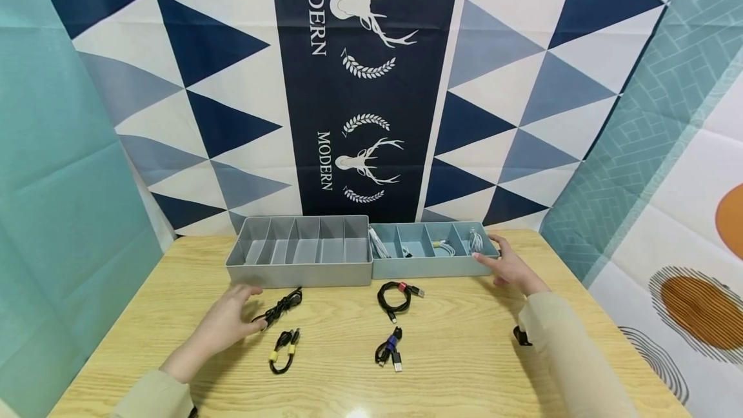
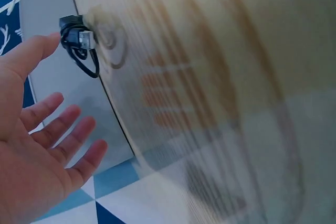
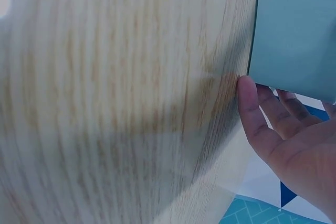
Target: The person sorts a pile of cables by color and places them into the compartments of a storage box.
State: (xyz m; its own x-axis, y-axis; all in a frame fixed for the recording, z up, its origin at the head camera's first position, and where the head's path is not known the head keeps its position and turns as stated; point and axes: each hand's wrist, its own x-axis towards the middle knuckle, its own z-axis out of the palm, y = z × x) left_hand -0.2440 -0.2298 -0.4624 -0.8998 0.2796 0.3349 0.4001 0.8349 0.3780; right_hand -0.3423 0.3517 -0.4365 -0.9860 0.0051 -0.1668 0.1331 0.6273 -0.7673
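Note:
My left hand (image 1: 223, 321) hovers low over the table, fingers spread, around the near end of a bundled black cable (image 1: 283, 305). In the left wrist view its thumb tip lies beside a black cable (image 2: 79, 40) with a metal plug; I cannot tell whether they touch. My right hand (image 1: 511, 266) is at the right end of a blue divided box (image 1: 429, 268), thumb over the front corner and fingers along the end wall (image 3: 294, 35). White cables (image 1: 379, 242) lie in the box's left compartment, with other cables in the compartments to its right.
A grey divided box (image 1: 302, 275) adjoins the blue one on the left. Nearer on the table (image 1: 331, 392) lie a cable with yellow ties (image 1: 281, 368), a coiled cable with a red tie (image 1: 383, 305) and a cable with a blue tie (image 1: 391, 342). Patterned cloth (image 1: 232, 82) hangs behind.

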